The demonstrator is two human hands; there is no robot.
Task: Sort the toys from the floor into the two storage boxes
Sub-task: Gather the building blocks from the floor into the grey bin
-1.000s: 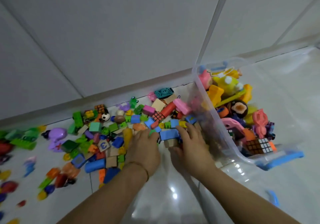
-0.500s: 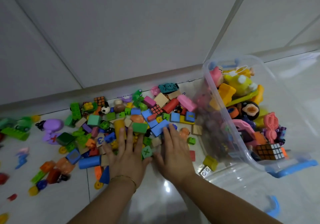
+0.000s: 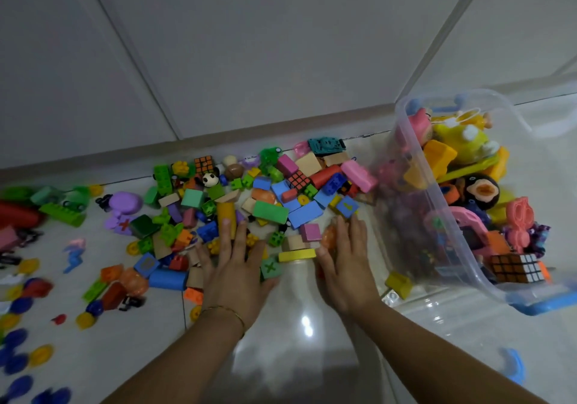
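The storage box (image 3: 399, 222) at 3 o'clock is partly filled; many toys (image 3: 249, 204) lie unsorted at 12 o'clock. The left hand (image 3: 232, 274) and right hand (image 3: 346, 266) press flat, fingers straight, holding nothing.

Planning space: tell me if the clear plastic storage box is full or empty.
Fairly full: many toys piled inside the clear plastic storage box.

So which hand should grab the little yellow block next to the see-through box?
Probably the right hand. The small yellow block lies just beside it, close to the clear plastic storage box on that side. The left hand rests on toys farther away.
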